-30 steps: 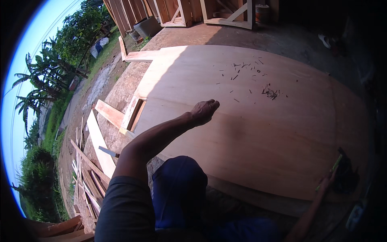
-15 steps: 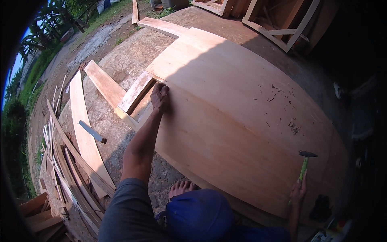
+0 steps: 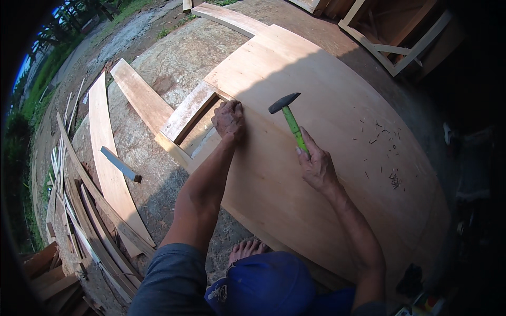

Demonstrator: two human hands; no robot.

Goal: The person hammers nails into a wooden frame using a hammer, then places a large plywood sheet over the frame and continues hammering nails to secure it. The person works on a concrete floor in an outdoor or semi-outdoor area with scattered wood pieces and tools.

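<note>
Hammer: it is in your right hand (image 3: 318, 164), raised above the middle of the plywood sheet; the hammer (image 3: 293, 124) has a dark head at the far end and a green handle.
Right hand: your fingers wrap the handle, closed around its near part.
Left hand: your left hand (image 3: 229, 119) is at the sheet's left side, fingers curled together beside the frame opening; you cannot tell whether they pinch anything.
Plywood sheet: the plywood sheet (image 3: 274, 174) stretches under both hands, its far left corner sunlit and most of the rest shaded.
Frame: a pale wooden frame (image 3: 190, 112) borders the opening, just left of your left hand.
Nail-like bits: dark nail-like bits (image 3: 395, 179) lie heaped and scattered on the sheet's right part.
Left ground: a long pale plank (image 3: 105, 131) carries a grey bar (image 3: 119, 164); wood strips (image 3: 100, 231) pile up nearer you.
Far right: a braced wooden structure (image 3: 392, 50) stands beyond the sheet.
Near edge: your bare foot (image 3: 247, 250) shows.
</note>
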